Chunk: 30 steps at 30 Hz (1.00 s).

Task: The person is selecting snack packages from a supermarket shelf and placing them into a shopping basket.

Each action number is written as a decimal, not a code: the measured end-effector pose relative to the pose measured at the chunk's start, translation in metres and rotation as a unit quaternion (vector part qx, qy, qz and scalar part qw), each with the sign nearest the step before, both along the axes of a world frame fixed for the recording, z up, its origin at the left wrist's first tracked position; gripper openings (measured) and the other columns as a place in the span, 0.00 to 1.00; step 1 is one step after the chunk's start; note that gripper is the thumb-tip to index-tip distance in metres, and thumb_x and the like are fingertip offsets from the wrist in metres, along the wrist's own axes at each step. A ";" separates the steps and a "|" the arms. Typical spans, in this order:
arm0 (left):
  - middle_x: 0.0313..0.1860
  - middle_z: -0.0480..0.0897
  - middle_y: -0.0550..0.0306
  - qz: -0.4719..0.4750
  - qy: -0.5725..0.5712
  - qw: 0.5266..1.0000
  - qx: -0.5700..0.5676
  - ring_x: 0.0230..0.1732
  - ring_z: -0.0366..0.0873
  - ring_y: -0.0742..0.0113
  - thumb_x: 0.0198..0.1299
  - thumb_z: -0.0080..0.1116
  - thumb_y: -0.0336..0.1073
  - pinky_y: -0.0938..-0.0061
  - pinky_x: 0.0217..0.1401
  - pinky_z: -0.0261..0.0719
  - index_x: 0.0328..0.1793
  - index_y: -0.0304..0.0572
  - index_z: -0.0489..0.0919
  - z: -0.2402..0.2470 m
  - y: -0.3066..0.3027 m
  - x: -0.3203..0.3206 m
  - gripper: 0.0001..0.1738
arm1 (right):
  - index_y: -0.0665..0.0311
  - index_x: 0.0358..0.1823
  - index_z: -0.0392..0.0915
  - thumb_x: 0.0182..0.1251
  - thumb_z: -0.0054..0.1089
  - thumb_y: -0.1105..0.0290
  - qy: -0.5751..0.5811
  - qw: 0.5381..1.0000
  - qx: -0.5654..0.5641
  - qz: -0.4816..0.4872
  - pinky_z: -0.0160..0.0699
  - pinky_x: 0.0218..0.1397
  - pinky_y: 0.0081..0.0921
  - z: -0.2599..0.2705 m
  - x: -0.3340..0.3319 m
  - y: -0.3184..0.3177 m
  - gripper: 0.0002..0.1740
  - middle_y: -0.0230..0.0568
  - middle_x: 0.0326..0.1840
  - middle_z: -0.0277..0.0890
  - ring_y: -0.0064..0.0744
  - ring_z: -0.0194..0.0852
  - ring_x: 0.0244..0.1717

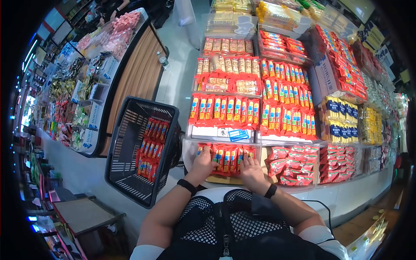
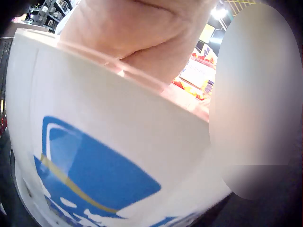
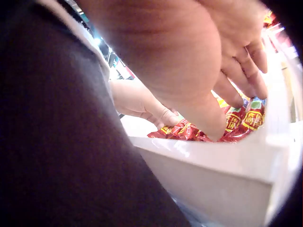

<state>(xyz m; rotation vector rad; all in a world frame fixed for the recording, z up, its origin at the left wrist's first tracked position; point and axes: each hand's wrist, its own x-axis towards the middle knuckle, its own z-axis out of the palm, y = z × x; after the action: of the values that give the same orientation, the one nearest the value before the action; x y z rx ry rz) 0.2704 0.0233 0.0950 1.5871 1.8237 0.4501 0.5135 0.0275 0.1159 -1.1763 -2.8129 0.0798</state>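
A row of red snack packets [image 1: 227, 157] stands in a white bin [image 1: 189, 151] on the lowest shelf tier. My left hand [image 1: 203, 164] grips the left end of the row, fingers bent down onto the packets. My right hand [image 1: 251, 170] lies on the right end with fingers nearly straight. The right wrist view shows the right hand [image 3: 213, 80] above the packets [image 3: 241, 120], the left hand [image 3: 139, 101] beyond, and the bin wall [image 3: 213, 170] in front. In the left wrist view the bin's white wall with a blue logo [image 2: 118, 142] fills the frame below the left hand [image 2: 132, 28].
A black shopping basket [image 1: 130, 173] stands to my left, holding rows of red packets [image 1: 151, 147]. Stepped shelves above carry more red packets [image 1: 225, 110] and yellow ones [image 1: 340, 119]. A bin of red-and-green packets [image 1: 290, 164] sits to the right. An aisle runs left.
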 end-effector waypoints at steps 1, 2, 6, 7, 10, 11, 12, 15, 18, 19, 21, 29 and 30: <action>0.43 0.83 0.42 0.017 -0.016 0.999 -0.023 0.49 0.83 0.43 0.48 0.78 0.33 0.57 0.50 0.80 0.56 0.37 0.72 0.001 0.002 -0.001 0.31 | 0.76 0.47 0.78 0.58 0.55 0.71 0.001 1.000 0.000 -0.003 0.70 0.60 0.39 0.000 0.000 -0.001 0.18 0.65 0.60 0.75 0.48 0.73 0.58; 0.42 0.83 0.44 0.035 -0.031 0.998 -0.045 0.48 0.83 0.45 0.48 0.77 0.32 0.58 0.49 0.81 0.57 0.37 0.73 0.002 0.003 -0.002 0.31 | 0.77 0.49 0.78 0.59 0.54 0.71 -0.002 1.000 -0.024 -0.005 0.70 0.61 0.40 0.000 0.001 -0.001 0.19 0.66 0.62 0.74 0.49 0.73 0.60; 0.52 0.84 0.41 0.043 -0.060 0.992 -0.106 0.56 0.83 0.45 0.49 0.74 0.30 0.58 0.56 0.80 0.60 0.36 0.71 0.002 0.009 -0.008 0.33 | 0.75 0.57 0.76 0.59 0.60 0.67 0.008 0.999 -0.044 0.003 0.71 0.62 0.43 -0.007 0.002 -0.001 0.26 0.64 0.65 0.73 0.51 0.73 0.61; 0.51 0.85 0.43 0.049 -0.065 0.989 -0.122 0.55 0.83 0.47 0.50 0.74 0.31 0.58 0.55 0.80 0.61 0.36 0.72 0.003 0.010 -0.009 0.32 | 0.75 0.57 0.76 0.59 0.60 0.67 0.009 0.999 -0.045 0.002 0.71 0.62 0.43 -0.009 0.002 -0.001 0.26 0.64 0.65 0.73 0.51 0.73 0.61; 0.49 0.86 0.45 0.056 -0.078 0.987 -0.130 0.53 0.85 0.49 0.51 0.73 0.31 0.59 0.53 0.81 0.60 0.37 0.74 0.006 0.009 -0.011 0.29 | 0.75 0.59 0.75 0.59 0.61 0.67 -0.011 0.997 -0.074 -0.005 0.71 0.64 0.44 -0.011 -0.001 -0.001 0.28 0.63 0.67 0.72 0.52 0.73 0.63; 0.48 0.86 0.45 0.056 -0.087 0.987 -0.121 0.52 0.85 0.50 0.52 0.73 0.31 0.60 0.52 0.82 0.59 0.36 0.75 0.007 0.009 -0.011 0.28 | 0.77 0.59 0.74 0.61 0.56 0.69 0.004 0.997 -0.083 -0.010 0.70 0.65 0.44 -0.012 -0.001 -0.001 0.26 0.65 0.67 0.72 0.52 0.72 0.64; 0.48 0.86 0.45 0.057 -0.088 0.987 -0.122 0.52 0.85 0.50 0.52 0.73 0.31 0.60 0.52 0.82 0.59 0.36 0.75 0.005 0.009 -0.011 0.28 | 0.78 0.58 0.74 0.63 0.52 0.71 0.019 0.995 -0.092 -0.015 0.70 0.66 0.43 -0.011 -0.001 0.000 0.24 0.66 0.67 0.72 0.51 0.72 0.65; 0.47 0.86 0.45 0.036 -0.078 0.989 -0.116 0.50 0.85 0.49 0.52 0.72 0.31 0.61 0.52 0.82 0.58 0.36 0.76 -0.002 0.010 -0.008 0.26 | 0.78 0.58 0.75 0.63 0.51 0.71 0.036 0.995 -0.087 -0.011 0.70 0.66 0.44 -0.009 0.000 0.000 0.24 0.66 0.66 0.72 0.51 0.73 0.64; 0.49 0.85 0.44 0.026 -0.085 0.991 -0.103 0.52 0.84 0.48 0.53 0.71 0.31 0.59 0.55 0.80 0.58 0.36 0.76 -0.008 0.009 -0.007 0.26 | 0.74 0.62 0.74 0.61 0.59 0.68 0.014 0.997 -0.071 -0.022 0.69 0.67 0.43 -0.001 0.003 0.002 0.28 0.63 0.66 0.73 0.52 0.72 0.64; 0.51 0.84 0.42 0.030 -0.069 0.992 -0.102 0.54 0.82 0.47 0.53 0.71 0.31 0.58 0.57 0.79 0.58 0.35 0.76 -0.006 0.008 -0.007 0.25 | 0.74 0.62 0.74 0.61 0.59 0.68 0.014 0.997 -0.072 -0.021 0.69 0.67 0.43 0.003 0.004 0.003 0.28 0.63 0.66 0.73 0.52 0.72 0.64; 0.52 0.83 0.41 0.032 -0.053 0.993 -0.101 0.56 0.81 0.46 0.54 0.71 0.31 0.57 0.58 0.78 0.57 0.35 0.75 0.000 0.008 -0.006 0.25 | 0.74 0.62 0.75 0.61 0.56 0.69 -0.007 0.998 -0.057 -0.018 0.68 0.66 0.43 0.011 0.007 0.003 0.27 0.62 0.65 0.74 0.52 0.73 0.64; 0.54 0.81 0.39 0.002 0.025 0.999 -0.032 0.60 0.78 0.41 0.53 0.74 0.36 0.54 0.59 0.78 0.60 0.38 0.70 0.022 0.004 0.006 0.31 | 0.70 0.70 0.69 0.65 0.54 0.70 -0.035 0.996 -0.081 0.004 0.65 0.70 0.49 0.009 -0.001 0.002 0.30 0.60 0.73 0.66 0.52 0.66 0.71; 0.54 0.81 0.39 0.002 0.026 0.999 -0.032 0.60 0.78 0.41 0.53 0.74 0.36 0.54 0.59 0.78 0.60 0.38 0.70 0.011 0.002 0.003 0.31 | 0.68 0.72 0.66 0.66 0.54 0.69 -0.017 0.996 -0.085 0.025 0.64 0.72 0.50 0.011 -0.003 0.004 0.32 0.58 0.76 0.63 0.53 0.63 0.74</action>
<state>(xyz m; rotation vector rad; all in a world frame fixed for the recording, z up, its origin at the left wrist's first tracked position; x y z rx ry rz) 0.2739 0.0250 0.1061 1.5649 1.8613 0.3517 0.5104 0.0310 0.1265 -1.1497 -2.9146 0.3126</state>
